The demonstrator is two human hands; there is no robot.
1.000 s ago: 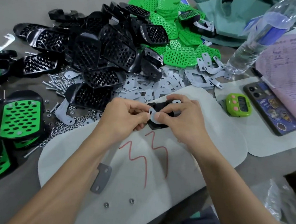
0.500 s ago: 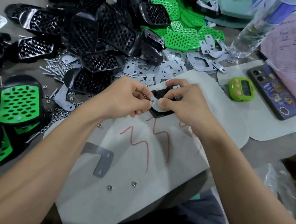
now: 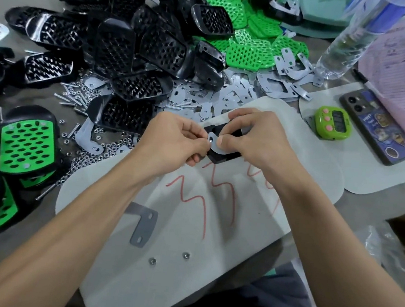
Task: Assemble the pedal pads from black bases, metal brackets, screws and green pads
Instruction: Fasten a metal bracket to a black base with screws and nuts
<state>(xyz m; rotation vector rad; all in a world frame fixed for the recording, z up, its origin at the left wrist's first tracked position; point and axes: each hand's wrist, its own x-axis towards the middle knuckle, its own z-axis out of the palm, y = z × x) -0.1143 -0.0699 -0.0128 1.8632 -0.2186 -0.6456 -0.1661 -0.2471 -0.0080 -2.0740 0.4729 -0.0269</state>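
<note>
The left hand [image 3: 175, 143] has moved closer to the metal bracket [image 3: 219, 149], pinching a small fastener [image 3: 210, 140] at its hole. The right hand [image 3: 255, 144] clamps the bracket and the black base [image 3: 221, 158] together.

Assembly workbench, heaped black bases [image 3: 123, 45], metal brackets [image 3: 230, 93]

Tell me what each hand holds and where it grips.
The right hand grips the black base, thumb pressing the metal bracket onto it. The left hand pinches what seems a small fastener at the bracket's hole.
</note>
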